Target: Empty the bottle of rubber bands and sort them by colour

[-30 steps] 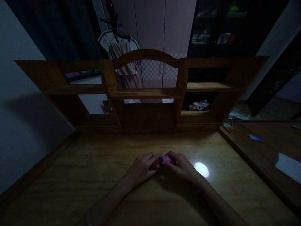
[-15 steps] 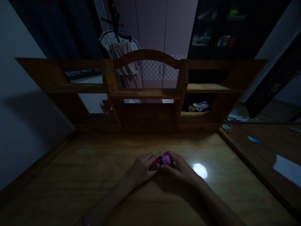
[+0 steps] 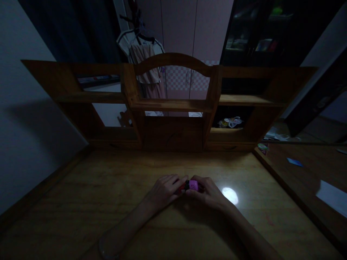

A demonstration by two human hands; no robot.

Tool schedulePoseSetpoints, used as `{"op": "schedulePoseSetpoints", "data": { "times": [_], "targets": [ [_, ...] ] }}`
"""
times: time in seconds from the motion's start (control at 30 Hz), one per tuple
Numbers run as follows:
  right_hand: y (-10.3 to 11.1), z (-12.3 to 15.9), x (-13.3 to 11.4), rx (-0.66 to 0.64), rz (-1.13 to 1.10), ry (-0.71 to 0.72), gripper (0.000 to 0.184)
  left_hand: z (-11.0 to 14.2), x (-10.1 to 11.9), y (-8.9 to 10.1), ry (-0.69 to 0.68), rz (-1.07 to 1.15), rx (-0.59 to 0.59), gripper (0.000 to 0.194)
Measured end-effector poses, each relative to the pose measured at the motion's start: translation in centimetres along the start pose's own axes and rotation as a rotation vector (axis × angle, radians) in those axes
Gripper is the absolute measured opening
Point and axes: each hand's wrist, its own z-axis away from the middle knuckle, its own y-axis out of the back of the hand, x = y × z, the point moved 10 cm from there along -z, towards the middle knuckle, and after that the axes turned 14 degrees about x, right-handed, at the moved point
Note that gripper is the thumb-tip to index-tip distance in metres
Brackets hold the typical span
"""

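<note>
Purple, black and red — small, likely stiff, gripped from both ends

Purple at one end, black around the middle, red at the other: one small object [image 3: 187,185], held low over the wooden desk [image 3: 67,202], near its middle and well in front of the shelf unit [image 3: 173,105]. Touching the desktop or lifted just clear of it — cannot tell from this angle.

Grasped over the red end by the left hand [image 3: 165,188], palm down, with much of the red hidden under the fingers. Clasped around the purple end by the right hand [image 3: 210,193], thumb on the near side, fingers curled over the far side.

Looks light enough for fingertips alone, to judge by size against the hands. Probably hard, smooth plastic: not easily crushed, but apt to slide a little under a loose pinch. Perhaps weakest at the black middle, in case of a join there. Too dim and small to make out any seam.

Best held near the two ends: a firm wrap on the red, a lighter pinch on the purple, thumb opposite fingers. Leave the black band bare, keep any force along the length, and avoid bending sideways. Keep low over the wood, against a slip.
</note>
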Motion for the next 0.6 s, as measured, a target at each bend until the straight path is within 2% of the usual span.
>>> {"op": "schedulePoseSetpoints", "data": {
  "times": [0.27, 0.37, 0.47, 0.6],
  "targets": [
    [0.3, 0.0, 0.4, 0.023, -0.057, -0.045, 0.035, -0.4, 0.6, 0.1, 0.04, 0.045, -0.001, 0.056],
    [0.9, -0.6, 1.7, 0.107, -0.1, -0.085, 0.04, -0.9, -0.1, 1.2, 0.122, 0.094, 0.074, 0.064],
    [2.1, -1.3, 3.6, 0.235, -0.186, -0.168, 0.046, -1.0, -1.7, 2.3, 0.247, 0.168, 0.145, 0.074],
    [3.7, -1.7, 4.7, 0.357, -0.228, -0.187, 0.048, -0.5, -2.6, 1.6, 0.316, 0.258, 0.095, 0.079]
  ]
}}
